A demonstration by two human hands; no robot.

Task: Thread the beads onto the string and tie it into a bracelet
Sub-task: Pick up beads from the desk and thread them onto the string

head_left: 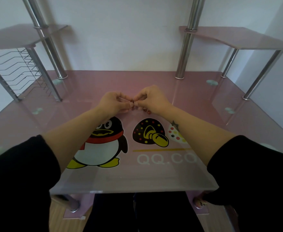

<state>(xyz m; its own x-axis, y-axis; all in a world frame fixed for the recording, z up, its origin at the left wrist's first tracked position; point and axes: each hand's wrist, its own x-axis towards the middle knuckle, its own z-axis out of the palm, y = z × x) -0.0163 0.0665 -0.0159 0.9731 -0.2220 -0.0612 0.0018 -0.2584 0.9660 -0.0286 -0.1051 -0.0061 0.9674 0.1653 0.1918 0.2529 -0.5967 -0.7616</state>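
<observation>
- Two hands meet over the middle of the tabletop (187, 91), slightly toward its far edge: left hand (115, 102) and right hand (151, 99), fingertips almost touching, neither nearer the work.
- Both are curled into fine pinches; the dark red bead (132, 102) appears to be held at the right fingertips.
- A thin pale line pinched by the left hand is judged to be the string (125, 99), its axis running left to right toward the bead.
- Loose beads (146, 111) lie on the glass just below the right hand, on its near side.
</observation>
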